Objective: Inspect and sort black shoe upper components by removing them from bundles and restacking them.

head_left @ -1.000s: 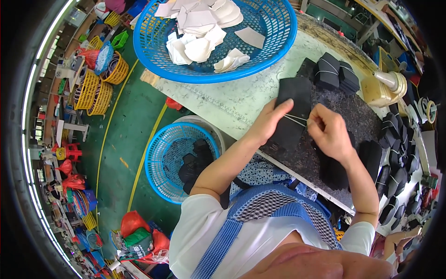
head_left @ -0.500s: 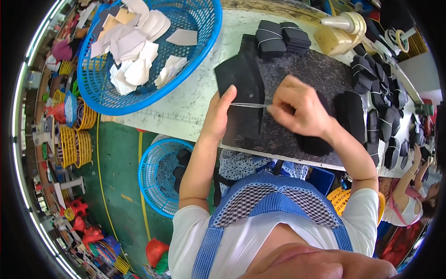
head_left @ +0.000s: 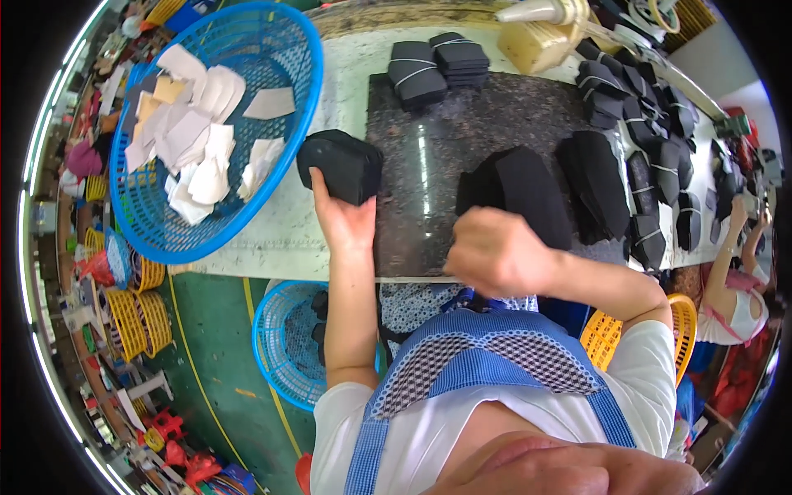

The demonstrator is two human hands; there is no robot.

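One black bundle sits in the left hand; right hand fisted.

Large blue plastic basket of pale cut pieces on table, left of dark speckled stone slab. Left hand between them, gripping black banded bundle. Right hand at slab's near edge, before loose black stack. Tied bundles behind.
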